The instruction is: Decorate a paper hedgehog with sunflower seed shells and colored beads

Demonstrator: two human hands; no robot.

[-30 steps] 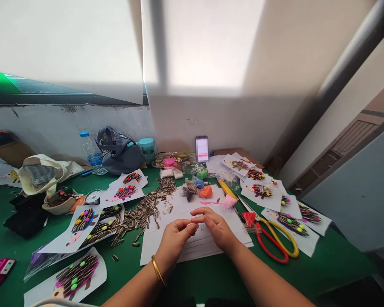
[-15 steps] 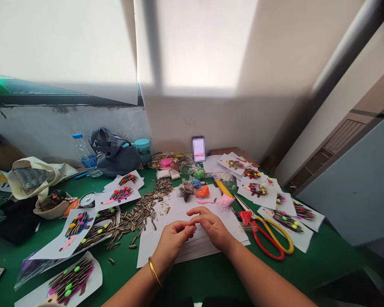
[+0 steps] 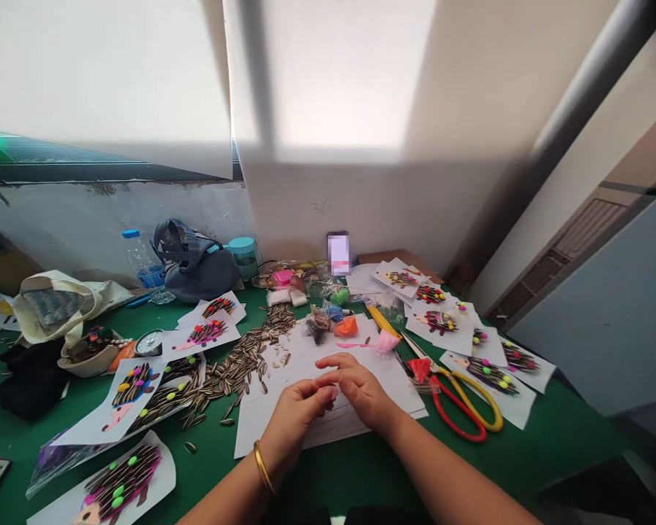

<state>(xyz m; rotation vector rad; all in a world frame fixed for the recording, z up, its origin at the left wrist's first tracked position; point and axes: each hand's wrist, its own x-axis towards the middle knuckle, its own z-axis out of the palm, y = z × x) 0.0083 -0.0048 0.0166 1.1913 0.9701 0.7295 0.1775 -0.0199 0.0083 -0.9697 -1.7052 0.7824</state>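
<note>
Over the white paper sheets (image 3: 251, 430), my left hand (image 3: 300, 408) is closed in a pinch, thumb against forefinger. A small pale pink bit (image 3: 335, 391), perhaps clay, shows at its thumb tip. My right hand (image 3: 364, 390) meets it from the other side, its fingers bent over the left fingertips; what they press on is hidden. Just beyond lie a pink clay lump (image 3: 387, 341) in film, a pink plastic knife (image 3: 353, 345), an orange clay lump (image 3: 346, 326) and a dark one (image 3: 315, 332). Loose sunflower seeds (image 3: 246, 354) spread to the left.
Scissors (image 3: 464, 405) with red and yellow handles lie at right, beside a yellow cutter (image 3: 383, 321). Hedgehog pictures covered in seeds (image 3: 128, 474) lie on both sides. A phone (image 3: 339, 253) leans on the wall; a blue bag (image 3: 202, 270) and a bottle (image 3: 142, 259) stand back left.
Both hands stay together over the paper, with only a slight shift of the fingers. The things on the table have not moved.
</note>
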